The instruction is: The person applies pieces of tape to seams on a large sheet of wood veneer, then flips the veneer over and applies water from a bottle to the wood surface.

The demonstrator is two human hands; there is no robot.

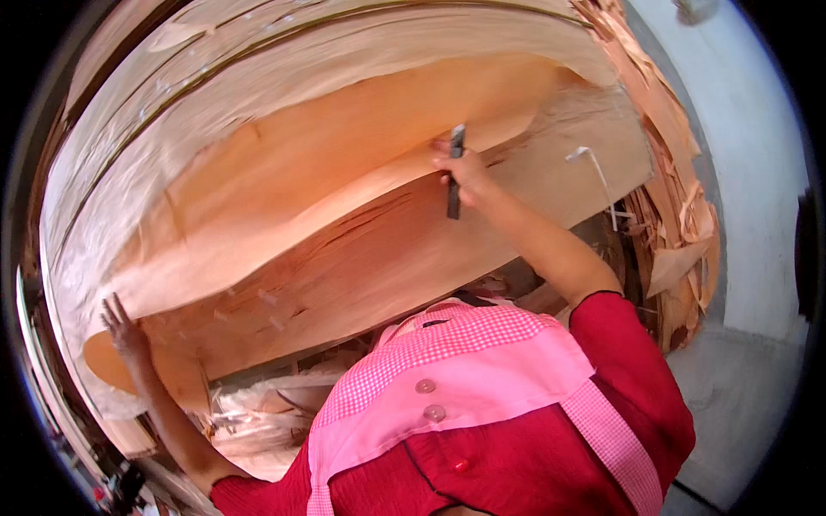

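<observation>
Thin orange-tan sheets, apparently wood veneer [344,129], lie rippled across a wide pale stack [163,60]; a streaked sheet [335,275] forms the near layer. My right hand [465,176] grips a dark, flat, bar-like tool [453,204] with a light tip, held upright in the picture over the sheet edge at right of centre. My left hand [129,335] rests with spread fingers on the sheets' left end, beside a rounded curl of veneer [107,361].
A white bent rod or strip [602,172] lies at the right. Torn veneer scraps [680,258] pile along the right side, beside a pale wall [748,146] and grey floor [748,396]. Crumpled pale material [258,404] shows below the sheets. Dark clutter [120,490] sits lower left.
</observation>
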